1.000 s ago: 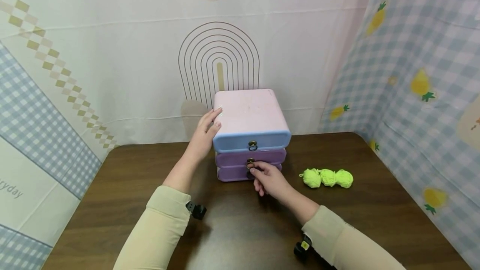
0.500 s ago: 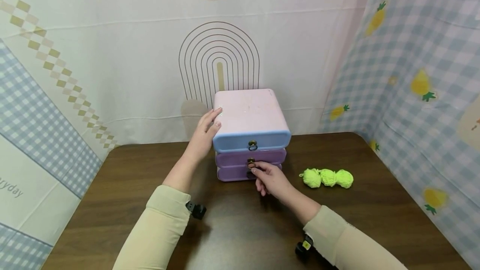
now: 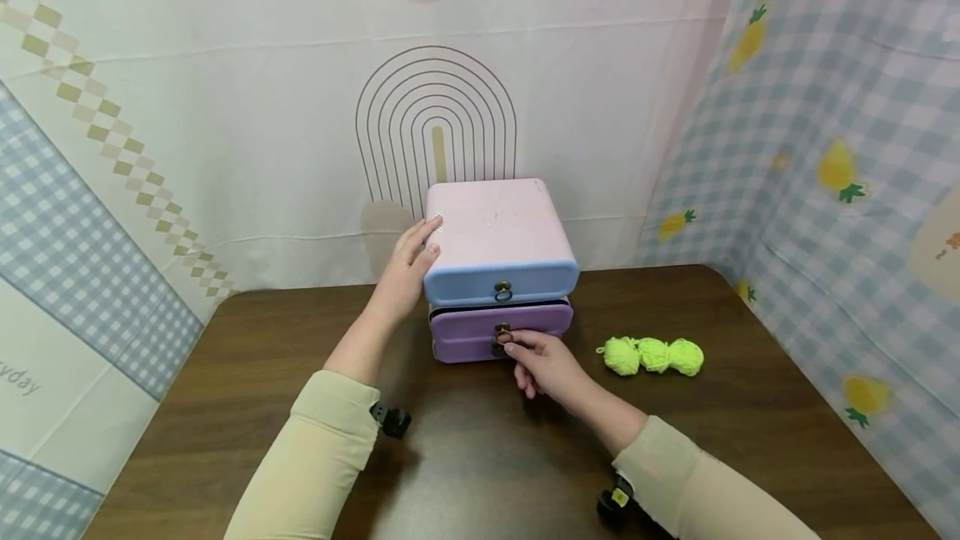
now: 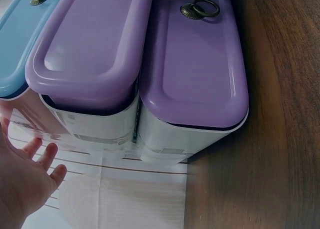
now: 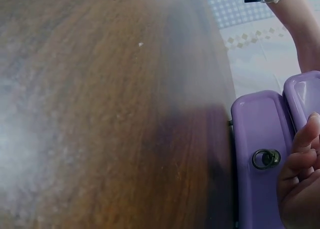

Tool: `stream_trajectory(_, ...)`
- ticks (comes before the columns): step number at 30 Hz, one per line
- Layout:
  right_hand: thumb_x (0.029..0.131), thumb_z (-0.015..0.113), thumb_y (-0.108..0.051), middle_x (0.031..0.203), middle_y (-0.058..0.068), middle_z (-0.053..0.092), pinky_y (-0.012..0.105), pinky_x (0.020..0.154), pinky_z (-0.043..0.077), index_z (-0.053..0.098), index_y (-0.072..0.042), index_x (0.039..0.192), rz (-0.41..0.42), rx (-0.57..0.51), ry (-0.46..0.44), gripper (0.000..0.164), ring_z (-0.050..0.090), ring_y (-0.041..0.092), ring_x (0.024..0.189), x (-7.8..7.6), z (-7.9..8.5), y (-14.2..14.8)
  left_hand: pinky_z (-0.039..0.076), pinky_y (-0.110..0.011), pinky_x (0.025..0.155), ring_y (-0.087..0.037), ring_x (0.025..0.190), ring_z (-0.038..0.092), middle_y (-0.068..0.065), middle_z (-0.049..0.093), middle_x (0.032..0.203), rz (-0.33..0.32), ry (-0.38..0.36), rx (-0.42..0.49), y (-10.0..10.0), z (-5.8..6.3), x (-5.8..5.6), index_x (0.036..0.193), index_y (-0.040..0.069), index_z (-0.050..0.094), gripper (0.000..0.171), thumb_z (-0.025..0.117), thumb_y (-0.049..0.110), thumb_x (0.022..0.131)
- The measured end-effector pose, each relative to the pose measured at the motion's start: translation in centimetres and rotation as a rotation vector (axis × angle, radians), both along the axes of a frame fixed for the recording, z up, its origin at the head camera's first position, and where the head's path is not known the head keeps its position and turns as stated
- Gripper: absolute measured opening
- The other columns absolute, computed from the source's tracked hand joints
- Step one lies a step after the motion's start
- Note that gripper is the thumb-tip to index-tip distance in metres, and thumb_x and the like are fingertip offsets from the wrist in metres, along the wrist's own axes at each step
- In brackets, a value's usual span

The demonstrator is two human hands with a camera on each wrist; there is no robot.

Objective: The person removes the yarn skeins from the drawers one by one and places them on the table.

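Note:
A stack of drawer boxes has a pink top [image 3: 495, 223], a blue drawer [image 3: 461, 285] uppermost and two purple drawers below. My left hand [image 3: 405, 273] rests with extended fingers against the pink box's left side. My right hand [image 3: 551, 367] pinches the ring pull [image 3: 504, 337] of the middle purple drawer [image 3: 461, 323]. That drawer stands slightly out, its front apart from the white case [image 4: 102, 126] in the left wrist view. The bottom purple drawer [image 4: 195, 64] sits nearly flush, its own ring [image 5: 257, 159] hanging free in the right wrist view.
Bright green yarn [image 3: 654, 356], tied into three bunches, lies on the dark wooden table [image 3: 450, 473] to the right of the stack. A patterned cloth [image 3: 285, 123] hangs behind the table, and blue checked cloth [image 3: 795, 215] is at the right.
The middle purple drawer has come forward a little, with a dark gap now above its front. My right hand has drawn slightly toward me with the ring. The left hand stays put.

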State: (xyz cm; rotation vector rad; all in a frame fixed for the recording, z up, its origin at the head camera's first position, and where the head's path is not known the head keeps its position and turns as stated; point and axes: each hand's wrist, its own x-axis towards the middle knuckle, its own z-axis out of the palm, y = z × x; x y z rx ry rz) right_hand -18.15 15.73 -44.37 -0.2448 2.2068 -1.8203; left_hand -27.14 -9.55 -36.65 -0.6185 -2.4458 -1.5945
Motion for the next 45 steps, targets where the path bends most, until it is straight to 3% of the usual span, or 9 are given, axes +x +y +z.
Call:
stream_trajectory(12,0.102,0.056,-0.023,0.054,0.005,0.054,0.029,0.038,0.037,0.06,-0.001,0.13,0.062,0.029,0.036,0.036,0.049,0.014,0.039,1.6,0.1,0.6,0.018,-0.058,0.115,-0.029,0.148,0.019,-0.007,0.022,0.162,0.01,-0.006,0.007,0.0,-0.3,-0.2,0.152,0.024,0.042,0.052,0.044,0.038,0.102)
stream_trajectory(29,0.1,0.058,-0.016,0.053,0.004,0.054,0.029,0.04,0.044,0.062,0.004,0.127,0.131,0.07,0.037,0.034,0.049,0.01,0.039,4.6,0.6,1.4,0.017,-0.059,0.115,-0.03,0.148,0.019,-0.007,0.023,0.162,0.007,-0.004,0.017,0.0,-0.2,-0.1,0.152,0.025,0.042,0.052,0.044,0.039,0.102)
stream_trajectory(34,0.1,0.058,-0.015,0.053,0.004,0.054,0.029,0.04,0.046,0.062,0.005,0.125,0.158,0.069,0.033,0.032,0.049,0.01,0.039,5.4,0.6,1.6,0.015,-0.061,0.115,-0.033,0.149,0.017,-0.009,0.021,0.162,0.004,-0.011,0.017,0.0,-0.1,-0.1,0.153,0.021,0.04,0.052,0.043,0.035,0.104)
stream_trajectory(38,0.101,0.057,-0.016,0.053,0.002,0.055,0.029,0.041,0.048,0.062,0.005,0.125,0.175,0.071,0.023,0.033,0.049,0.01,0.039,5.9,0.5,1.8,0.015,-0.062,0.115,-0.037,0.148,0.016,-0.014,0.02,0.162,0.003,-0.022,0.027,0.3,0.7,0.7,0.153,0.014,0.04,0.051,0.043,0.029,0.104)
stream_trajectory(45,0.101,0.057,-0.013,0.052,0.002,0.053,0.028,0.041,0.046,0.061,0.008,0.125,0.183,0.053,0.026,0.033,0.048,0.009,0.038,6.4,0.2,1.9,0.017,-0.061,0.115,-0.04,0.147,0.018,-0.022,0.02,0.16,-0.002,-0.035,0.022,0.9,3.5,3.3,0.152,0.006,0.039,0.051,0.042,0.022,0.103)
